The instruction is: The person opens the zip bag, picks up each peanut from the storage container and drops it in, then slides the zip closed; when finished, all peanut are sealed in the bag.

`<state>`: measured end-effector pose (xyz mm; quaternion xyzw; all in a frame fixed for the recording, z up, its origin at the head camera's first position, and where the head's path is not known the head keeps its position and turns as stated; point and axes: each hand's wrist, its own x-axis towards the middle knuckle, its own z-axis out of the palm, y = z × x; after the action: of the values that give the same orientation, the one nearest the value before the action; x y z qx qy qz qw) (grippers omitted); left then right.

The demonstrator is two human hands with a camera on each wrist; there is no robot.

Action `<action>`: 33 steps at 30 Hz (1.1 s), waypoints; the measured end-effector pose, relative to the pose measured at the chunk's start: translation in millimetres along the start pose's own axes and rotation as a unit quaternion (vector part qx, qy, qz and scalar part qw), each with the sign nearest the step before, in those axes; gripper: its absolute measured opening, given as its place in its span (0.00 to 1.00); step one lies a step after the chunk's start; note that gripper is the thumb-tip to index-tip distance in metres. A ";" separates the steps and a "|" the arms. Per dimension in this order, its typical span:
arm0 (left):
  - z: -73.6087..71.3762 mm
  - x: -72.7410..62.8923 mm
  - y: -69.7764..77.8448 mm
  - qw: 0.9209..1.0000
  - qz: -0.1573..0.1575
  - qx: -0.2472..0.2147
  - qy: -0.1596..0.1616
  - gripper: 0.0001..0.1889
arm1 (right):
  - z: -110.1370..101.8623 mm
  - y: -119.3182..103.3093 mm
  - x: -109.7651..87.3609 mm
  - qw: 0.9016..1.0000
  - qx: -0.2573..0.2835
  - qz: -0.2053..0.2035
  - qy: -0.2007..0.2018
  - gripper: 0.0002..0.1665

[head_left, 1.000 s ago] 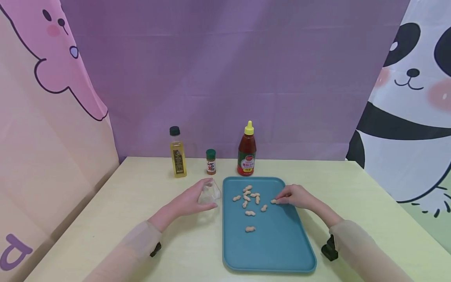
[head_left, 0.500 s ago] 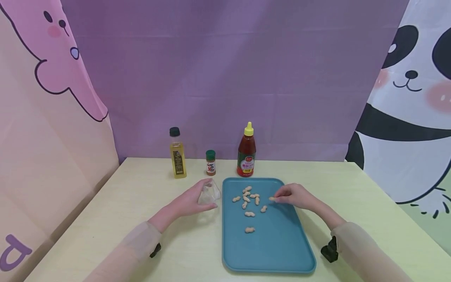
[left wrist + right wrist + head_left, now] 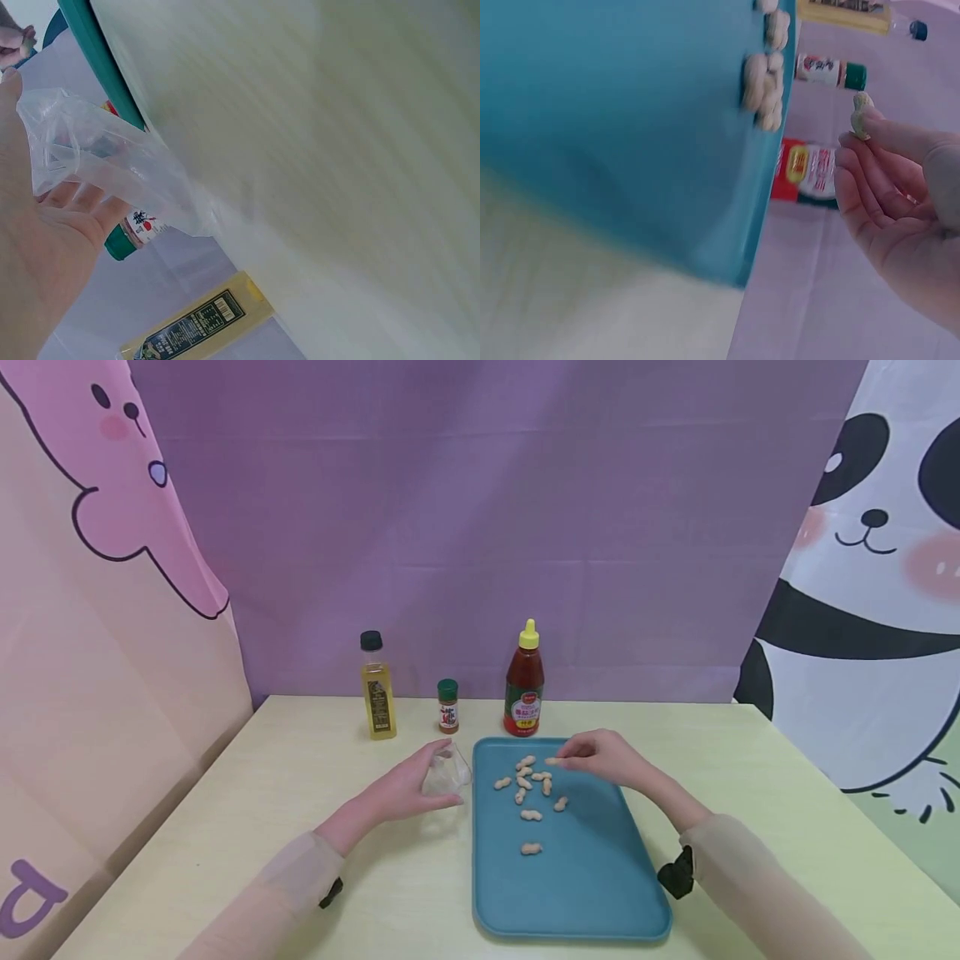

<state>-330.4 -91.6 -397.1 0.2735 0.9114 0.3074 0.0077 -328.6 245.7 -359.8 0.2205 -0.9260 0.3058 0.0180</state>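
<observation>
A clear plastic bag (image 3: 448, 772) is held at the tray's left side by my left hand (image 3: 405, 787), its thumb and fingers spread around the mouth. In the left wrist view the bag (image 3: 127, 161) hangs limp, with fingers showing behind it. My right hand (image 3: 606, 760) pinches a peanut (image 3: 552, 762) between thumb and fingertips, above the upper part of the blue tray (image 3: 577, 885). This peanut (image 3: 859, 116) shows clear of the tray in the right wrist view. Several unshelled peanuts (image 3: 524, 782) lie on the tray, mostly clustered toward its upper left.
Behind the tray stand an oil bottle (image 3: 379, 697), a small green-capped spice jar (image 3: 448, 707) and a ketchup bottle (image 3: 524, 689) with a yellow tip. The pale table (image 3: 247, 793) ends at a purple cloth (image 3: 480, 527) at the back.
My right hand has moved left and up across the tray with the pinched peanut, toward the cluster. The left hand and the bag have stayed in place.
</observation>
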 end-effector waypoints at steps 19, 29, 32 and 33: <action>0.5 -0.5 -1.1 1.000 0.010 -0.003 -0.006 0.48 | 38.4 -58.9 35.6 0.996 0.068 -0.046 -0.024 0.13; 2.1 0.9 -2.8 1.000 0.011 -0.006 -0.007 0.48 | 62.1 -72.7 45.0 0.992 0.075 -0.094 -0.033 0.11; 2.2 1.3 -2.8 1.000 0.010 -0.005 -0.006 0.47 | 66.9 -74.4 47.0 0.992 0.081 -0.096 -0.033 0.12; 2.1 1.5 -2.8 1.000 0.010 -0.004 -0.004 0.47 | 68.0 -75.3 47.3 0.991 0.086 -0.095 -0.033 0.12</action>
<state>-332.6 -91.5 -400.2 0.2842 0.9074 0.3095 0.0093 -332.8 134.1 -365.0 0.3181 -0.8715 0.3733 -0.0031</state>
